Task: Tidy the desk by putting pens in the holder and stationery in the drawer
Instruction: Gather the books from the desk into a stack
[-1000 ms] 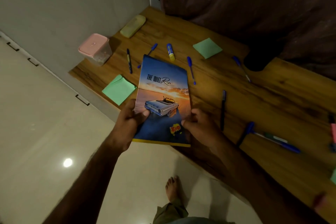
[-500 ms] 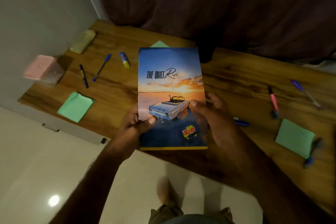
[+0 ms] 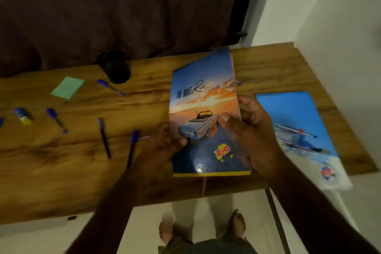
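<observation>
I hold a notebook (image 3: 203, 113) with a car-and-sunset cover above the wooden desk (image 3: 61, 171). My left hand (image 3: 162, 144) grips its lower left edge, thumb on the cover. My right hand (image 3: 251, 130) grips its right edge, thumb on the cover. A black pen holder (image 3: 115, 68) stands at the back of the desk. Several pens lie left of the notebook, among them a black pen (image 3: 104, 137), a blue pen (image 3: 132, 150) and another blue pen (image 3: 110, 87). A second notebook (image 3: 299, 130) with a blue cover lies at the desk's right end.
A green sticky-note pad (image 3: 68, 87) lies at the back left. A glue stick (image 3: 23, 116) with a yellow end and a blue pen (image 3: 56, 120) lie at the far left. A dark curtain hangs behind the desk, a white wall stands on the right. My bare feet show below.
My view has swung right along the desk with the notebook still in both hands. The second blue notebook and the desk's right end have come into sight; the pink box has left it.
</observation>
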### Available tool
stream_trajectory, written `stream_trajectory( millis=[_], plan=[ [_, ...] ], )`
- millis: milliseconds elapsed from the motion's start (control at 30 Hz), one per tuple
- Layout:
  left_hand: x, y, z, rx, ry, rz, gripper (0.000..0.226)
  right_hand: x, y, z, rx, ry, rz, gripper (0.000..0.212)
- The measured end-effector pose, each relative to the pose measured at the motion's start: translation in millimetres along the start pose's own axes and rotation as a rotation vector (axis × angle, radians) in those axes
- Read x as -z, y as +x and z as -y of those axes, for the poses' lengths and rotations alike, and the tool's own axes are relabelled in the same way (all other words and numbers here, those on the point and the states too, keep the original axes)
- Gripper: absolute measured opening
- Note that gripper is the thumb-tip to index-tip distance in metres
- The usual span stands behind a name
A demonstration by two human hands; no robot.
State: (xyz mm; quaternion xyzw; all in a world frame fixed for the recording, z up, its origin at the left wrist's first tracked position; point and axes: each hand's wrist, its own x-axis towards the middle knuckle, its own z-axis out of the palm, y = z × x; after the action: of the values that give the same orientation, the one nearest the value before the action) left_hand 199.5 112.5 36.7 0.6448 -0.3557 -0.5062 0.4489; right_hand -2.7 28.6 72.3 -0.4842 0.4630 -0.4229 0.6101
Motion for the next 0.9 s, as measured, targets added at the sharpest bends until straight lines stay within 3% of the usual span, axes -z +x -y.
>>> stream_trajectory(
  millis=[67, 133, 233, 333, 433, 533, 633, 767, 900],
  plan=[
    [-34.6, 13.7, -17.1, -0.148, 0.292, -0.089, 0.041, 31.7, -2.9, 16.1, 0.072, 0.009, -0.040, 0.037],
    [-76.4, 20.9, -39.8, -0.246, 0.355, -0.086, 0.035, 64.7, -3.4, 31.1, 0.162, -0.074, -0.112, 0.035],
    [-140.1, 19.6, -77.1, 0.035, -0.044, 0.240, 0.075, 103.1, -4.2, 46.1, 0.256, -0.182, -0.124, 0.032],
    [-194.2, 12.3, -100.7, 0.151, -0.378, 0.478, 0.065, 130.2, -11.2, 54.1, 0.229, -0.355, 0.023, 0.034],
    [-223.1, 13.3, -99.5, 0.250, -0.688, 0.422, 0.047, 157.5, -16.4, 49.4, 0.190, -0.393, 0.134, 0.021],
    [-234.1, 25.2, -73.1, 0.301, -0.633, 0.308, 0.038, 196.3, -15.3, 36.3, 0.184, -0.548, -0.003, 0.028],
    [-249.7, 28.5, -46.8, 0.334, -0.512, 0.259, 0.038, 237.8, -6.9, 13.5, -0.003, -0.767, -0.142, 0.042],
    [-273.6, 30.2, -16.2, 0.387, -0.426, 0.236, 0.036, 269.7, -2.1, -31.2, -0.233, -0.642, -0.033, 0.038],
    [-277.6, 36.2, -8.7, 0.336, -0.381, 0.180, 0.038, 276.4, 1.7, -50.2, -0.200, -0.648, 0.021, 0.030]
  ],
)
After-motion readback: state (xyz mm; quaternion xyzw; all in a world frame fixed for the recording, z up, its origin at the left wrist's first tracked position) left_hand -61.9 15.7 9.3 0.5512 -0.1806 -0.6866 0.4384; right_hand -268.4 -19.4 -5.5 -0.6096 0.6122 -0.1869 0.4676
